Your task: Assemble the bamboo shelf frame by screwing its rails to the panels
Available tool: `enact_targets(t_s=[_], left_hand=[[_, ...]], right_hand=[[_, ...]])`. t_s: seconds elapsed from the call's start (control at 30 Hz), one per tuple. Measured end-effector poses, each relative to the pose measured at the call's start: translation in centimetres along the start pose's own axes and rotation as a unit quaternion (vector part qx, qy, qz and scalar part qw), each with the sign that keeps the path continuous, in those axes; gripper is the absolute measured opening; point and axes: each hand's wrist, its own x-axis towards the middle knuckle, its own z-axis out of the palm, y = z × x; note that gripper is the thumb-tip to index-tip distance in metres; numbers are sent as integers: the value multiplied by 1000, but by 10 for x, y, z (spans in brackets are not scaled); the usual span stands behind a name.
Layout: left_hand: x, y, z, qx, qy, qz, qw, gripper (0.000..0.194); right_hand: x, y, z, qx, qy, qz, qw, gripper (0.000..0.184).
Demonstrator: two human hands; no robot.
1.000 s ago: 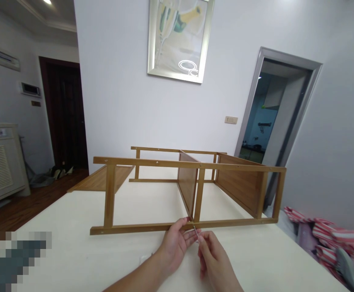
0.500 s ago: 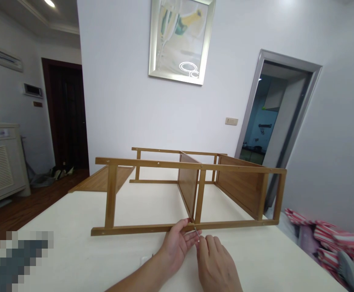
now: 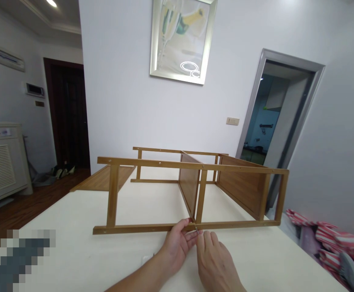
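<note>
A wooden shelf frame (image 3: 152, 228) lies on its side on the white table, with one shelf board (image 3: 189, 184) standing between its two side frames. My left hand (image 3: 177, 247) grips the lower near rail where that board meets it, thumb on top and fingers curled at the front. Just to its right, my right hand (image 3: 215, 259) is closed round a thin metal rod (image 3: 196, 230) that looks like a hex key. Its tip touches the rail at the joint; the end inside my fist is hidden.
A second board (image 3: 240, 184) spans the frame's right part. Another wooden panel (image 3: 100, 180) lies at the table's left edge. A small clear packet (image 3: 146, 258) is partly behind my left forearm. Red-striped cloth (image 3: 341, 239) lies beyond the table (image 3: 274, 263) on the right.
My right hand has turned a little and moved slightly up towards the rail, and less of the metal rod shows. My left hand keeps its grip. The view has shifted slightly.
</note>
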Motion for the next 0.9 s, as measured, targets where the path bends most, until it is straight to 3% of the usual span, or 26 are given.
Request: enact_targets(t_s=[0.17,0.3,0.37,0.43,0.57,0.63,0.7,0.8,0.9], left_hand=[[-1,1,2,-4,11,-7,1000,15],[-3,2,3,-5,12,-3,1000,15],[-3,2,2,-6,9,-1,1000,15],[-2,1,1,-7,4,0,1000,16],[2,-1,-3,-1,-1,3,1000,19],[3,-1,-4,2,1,3,1000,20],[2,-1,-3,2,5,2,1000,19],[1,0,-1,-1,5,3,1000,17],[1,0,-1,-2,1,1,1000,17]], right_hand=[[-2,2,8,-2,8,22,1000,29],[-6,6,16,100,-21,76,992,24],[-6,8,17,180,-67,138,972,20],[-4,8,15,268,-110,215,933,23],[0,6,11,420,-129,331,835,33],[1,4,10,486,-126,390,772,36],[1,1,10,556,-150,463,674,36],[3,0,6,656,-168,538,502,28],[6,1,0,719,-160,564,373,23]])
